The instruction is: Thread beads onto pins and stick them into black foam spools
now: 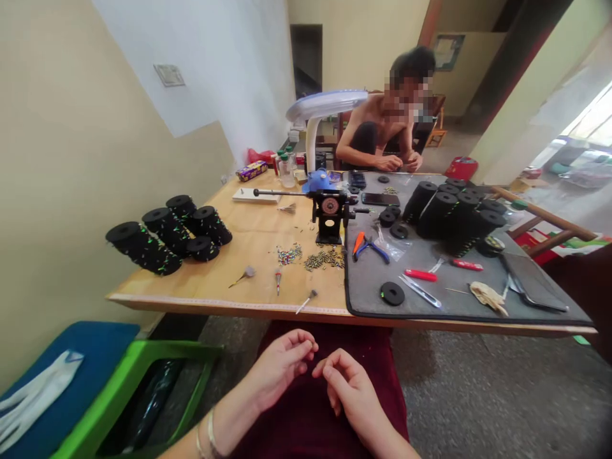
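Observation:
Over my lap, just below the table's front edge, my left hand pinches thumb and fingertips together. A tiny speck shows at its tips, too small to name. Close by on the right, my right hand is also pinched, thumb against forefinger; whatever may be between them I cannot make out. The hands are slightly apart. Nearest on the wooden table lie a thin white-handled tool with a dark tip, a small red-and-silver piece and a grey-tipped stick. Behind them are piles of small coloured pieces and brassy pieces.
A black hand-cranked device stands mid-table before a white lamp. Black foam spools stand left, more on the grey mat. Pliers and a utility knife lie there. A person sits opposite.

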Demonstrator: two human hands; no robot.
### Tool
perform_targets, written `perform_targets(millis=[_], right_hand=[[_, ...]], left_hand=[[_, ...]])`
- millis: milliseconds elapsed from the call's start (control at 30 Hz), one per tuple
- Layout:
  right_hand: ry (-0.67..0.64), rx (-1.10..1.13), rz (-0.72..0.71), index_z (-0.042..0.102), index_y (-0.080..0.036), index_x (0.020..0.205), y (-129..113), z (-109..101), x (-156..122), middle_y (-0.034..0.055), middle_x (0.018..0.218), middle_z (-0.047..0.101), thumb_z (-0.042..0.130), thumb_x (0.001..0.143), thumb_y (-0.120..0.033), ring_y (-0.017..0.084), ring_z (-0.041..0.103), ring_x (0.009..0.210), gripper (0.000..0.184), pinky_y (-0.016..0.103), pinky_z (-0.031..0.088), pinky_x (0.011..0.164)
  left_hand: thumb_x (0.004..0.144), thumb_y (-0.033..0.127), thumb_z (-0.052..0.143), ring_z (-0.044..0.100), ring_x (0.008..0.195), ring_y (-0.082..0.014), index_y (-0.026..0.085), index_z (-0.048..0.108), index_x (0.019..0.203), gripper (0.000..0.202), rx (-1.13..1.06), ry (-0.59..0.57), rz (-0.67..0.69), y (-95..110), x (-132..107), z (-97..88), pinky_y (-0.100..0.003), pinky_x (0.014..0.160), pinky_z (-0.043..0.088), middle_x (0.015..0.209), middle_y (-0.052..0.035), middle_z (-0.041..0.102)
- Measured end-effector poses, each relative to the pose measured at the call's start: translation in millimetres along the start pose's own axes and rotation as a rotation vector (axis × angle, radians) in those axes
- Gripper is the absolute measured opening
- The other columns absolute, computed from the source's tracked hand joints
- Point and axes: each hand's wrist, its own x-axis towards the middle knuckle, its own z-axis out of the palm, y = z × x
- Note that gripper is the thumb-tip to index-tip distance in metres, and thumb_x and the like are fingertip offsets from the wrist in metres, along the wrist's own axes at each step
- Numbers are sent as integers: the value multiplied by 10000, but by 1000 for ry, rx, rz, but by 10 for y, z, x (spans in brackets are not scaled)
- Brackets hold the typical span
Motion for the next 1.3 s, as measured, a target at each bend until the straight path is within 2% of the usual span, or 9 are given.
perform_targets(millis=[67, 133, 233, 333, 500, 733, 900, 1167, 1300], right_hand=[[-44, -51, 11, 511, -174, 734, 36, 55, 9, -20, 616, 606, 592, 777, -574, 28, 378, 343, 410, 150, 252, 336], [-58, -81, 29, 492, -180, 718, 63, 98, 32, -10, 615, 622, 584, 775, -582, 45, 437, 358, 416, 148, 270, 336], [-51, -85, 58, 464, -184, 690, 85, 135, 78, 37, 729, 678, 593, 760, -575, 63, 514, 403, 417, 150, 292, 339], [-45, -84, 71, 456, -187, 677, 90, 148, 118, 39, 721, 683, 601, 754, -555, 68, 527, 414, 403, 151, 297, 345], [-56, -80, 93, 443, -191, 663, 73, 154, 146, 27, 688, 676, 610, 743, -536, 66, 515, 400, 392, 155, 281, 345], [-55, -115, 102, 440, -192, 659, 78, 145, 160, 7, 620, 648, 604, 749, -501, 72, 505, 393, 362, 160, 277, 352], [-55, -96, 112, 440, -192, 659, 92, 149, 176, 18, 668, 671, 605, 742, -514, 66, 511, 395, 372, 159, 269, 351], [-55, -85, 113, 449, -187, 662, 59, 159, 177, 21, 683, 679, 611, 745, -500, 65, 518, 402, 362, 157, 269, 353], [-52, -83, 113, 452, -181, 660, 64, 160, 177, 30, 693, 687, 617, 741, -513, 63, 521, 403, 379, 153, 268, 353]], left_hand=[[676, 193, 785, 585, 693, -110, 138, 660, 793, 180, -244, 16, -103, -177, -11, -67, -205, 598, 426, 811, -34, 666], [689, 155, 772, 591, 649, -99, 123, 676, 797, 148, -395, 20, -167, -282, 16, -119, -205, 600, 439, 809, -45, 678], [750, 139, 716, 542, 518, -68, 103, 683, 793, 65, -496, -7, -225, -350, 75, -167, -201, 553, 434, 761, -43, 680], [787, 129, 672, 534, 493, -68, 89, 680, 802, 43, -546, -27, -264, -378, 118, -196, -211, 544, 440, 763, -50, 684], [822, 126, 627, 532, 492, -77, 82, 672, 801, 66, -579, -32, -274, -410, 141, -213, -241, 547, 451, 771, -50, 682], [848, 143, 602, 517, 476, -76, 80, 666, 774, 116, -546, 0, -264, -350, 91, -132, -241, 508, 436, 718, -33, 649], [855, 147, 590, 489, 454, -73, 88, 667, 785, 120, -528, -13, -243, -350, 95, -128, -247, 488, 435, 690, -16, 628], [809, 164, 654, 499, 491, -87, 98, 669, 799, 68, -484, -23, -191, -409, 102, -156, -254, 487, 443, 703, -16, 606], [782, 196, 684, 471, 470, -95, 110, 669, 808, 91, -465, -69, -156, -427, 107, -156, -260, 478, 442, 605, 17, 540]])
